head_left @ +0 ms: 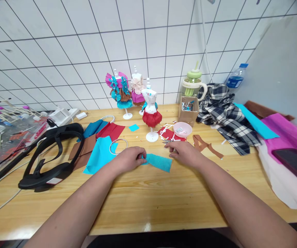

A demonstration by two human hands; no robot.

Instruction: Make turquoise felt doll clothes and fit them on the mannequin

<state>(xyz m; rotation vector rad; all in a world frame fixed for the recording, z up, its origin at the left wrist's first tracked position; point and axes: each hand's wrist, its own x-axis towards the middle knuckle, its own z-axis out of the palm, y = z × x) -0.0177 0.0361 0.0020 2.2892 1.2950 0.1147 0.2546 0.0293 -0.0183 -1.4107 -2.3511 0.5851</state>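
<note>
Both forearms reach forward over a wooden tabletop (148, 203), the left hand (129, 159) curled and pinching the near end of a teal paper strip (159, 162), the right hand (183, 153) palm-down, fingers bent, touching the strip's far side. The strip lies flat mid-table, between the hands. Bare wood opens toward the near edge; beyond stand a red-skirted mannequin (151, 113), a pink dish (182, 129) and paper scraps. A black headset (51, 156) lies left, a plaid cloth (226, 115) right, white tiled wall (86, 44) behind.
</note>
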